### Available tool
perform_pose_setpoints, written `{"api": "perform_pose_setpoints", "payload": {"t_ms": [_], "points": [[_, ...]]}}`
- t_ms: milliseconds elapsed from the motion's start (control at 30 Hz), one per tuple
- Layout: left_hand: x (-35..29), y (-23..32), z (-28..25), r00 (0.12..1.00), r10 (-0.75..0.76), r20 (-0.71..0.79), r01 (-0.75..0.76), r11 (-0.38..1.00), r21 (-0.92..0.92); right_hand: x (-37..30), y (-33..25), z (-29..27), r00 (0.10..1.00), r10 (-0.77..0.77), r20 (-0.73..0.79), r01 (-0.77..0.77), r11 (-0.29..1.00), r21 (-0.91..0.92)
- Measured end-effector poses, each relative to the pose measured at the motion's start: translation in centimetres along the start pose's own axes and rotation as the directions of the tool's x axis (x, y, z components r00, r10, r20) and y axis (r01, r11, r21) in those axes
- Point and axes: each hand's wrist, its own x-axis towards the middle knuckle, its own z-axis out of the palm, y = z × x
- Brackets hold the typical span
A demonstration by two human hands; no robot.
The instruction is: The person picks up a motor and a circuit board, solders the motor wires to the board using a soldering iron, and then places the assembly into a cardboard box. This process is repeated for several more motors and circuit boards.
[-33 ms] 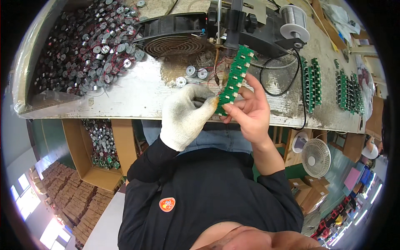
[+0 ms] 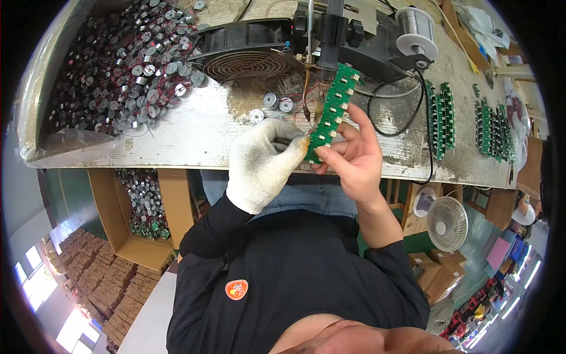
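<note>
A long green circuit board strip (image 2: pixel 336 97) with small white connectors along it is held up at a tilt over the front of the bench. My left hand (image 2: pixel 259 165), in a white knit glove with a stained thumb tip, is closed with its thumb against the strip's lower left edge. Whether the gloved fingers also hold a small part is hidden. My bare right hand (image 2: pixel 358 168) grips the strip's lower right side between thumb and fingers. Just beyond the left hand lie a few small round motors (image 2: pixel 270 100) with red wires. Behind the strip stands a soldering stand (image 2: pixel 330 44).
A large heap of wired motors (image 2: pixel 135 65) covers the bench's left side. A black fan (image 2: pixel 244 62) and solder wire spool (image 2: pixel 416 30) stand at the back. A black cable (image 2: pixel 402 131) loops on the right, near more board strips (image 2: pixel 442 121). A carton (image 2: pixel 112 218) sits below left.
</note>
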Motion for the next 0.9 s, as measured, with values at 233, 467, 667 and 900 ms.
{"api": "perform_pose_setpoints", "payload": {"t_ms": [233,467,667,900], "points": [[-0.1,0.4,-0.1,1.000,0.006,0.010,-0.006,1.000,-0.024,0.1,-0.3,0.1,1.000,-0.022,0.018,0.022,1.000,-0.008],[-0.2,0.6,-0.2,0.999,-0.019,0.031,0.017,0.998,0.054,-0.2,0.5,-0.3,1.000,-0.010,0.017,0.010,1.000,0.012],[-0.4,-0.2,0.1,1.000,-0.011,-0.006,0.011,0.998,-0.064,-0.3,0.5,-0.2,1.000,0.002,0.012,-0.002,1.000,0.005],[-0.1,-0.2,-0.1,1.000,0.020,0.022,-0.020,0.999,0.034,-0.4,0.3,-0.1,1.000,0.006,0.018,-0.007,1.000,0.013]]}}
